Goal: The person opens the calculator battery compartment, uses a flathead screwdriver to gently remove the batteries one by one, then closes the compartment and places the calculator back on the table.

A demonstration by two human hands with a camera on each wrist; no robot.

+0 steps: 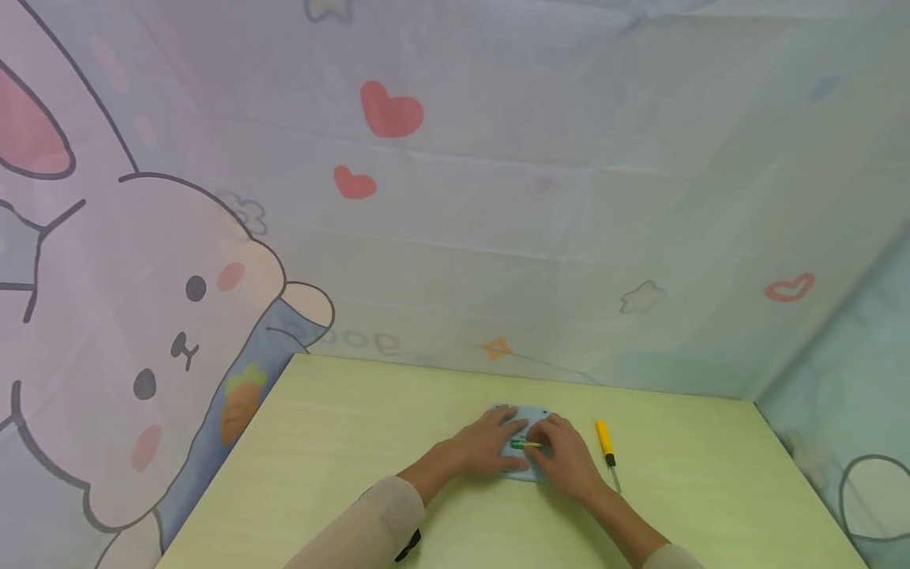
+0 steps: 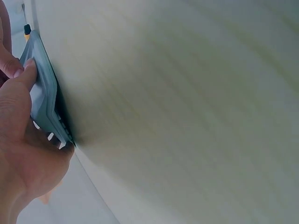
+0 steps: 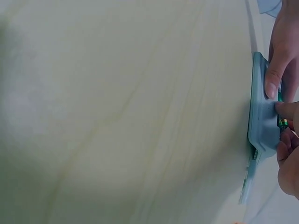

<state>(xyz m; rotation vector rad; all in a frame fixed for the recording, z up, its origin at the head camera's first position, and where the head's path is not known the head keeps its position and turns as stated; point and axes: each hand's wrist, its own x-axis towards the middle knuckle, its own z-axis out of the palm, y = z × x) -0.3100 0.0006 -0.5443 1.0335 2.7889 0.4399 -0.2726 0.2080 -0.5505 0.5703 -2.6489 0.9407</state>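
Note:
A flat light blue plastic case lies on the table between both hands. My left hand grips its left side, with the thumb along the face and the other fingers toward the far edge. My right hand comes in from the right, its fingertips pinching a small green-and-yellow battery over the middle of the case. In the right wrist view the battery's green and red end shows between the fingers. Much of the case's face is hidden under the hands.
A screwdriver with a yellow handle and black collar lies right of the right hand, its shaft toward the near side. Behind the pale table hangs a printed cloth backdrop. A dark cable loop shows at the right.

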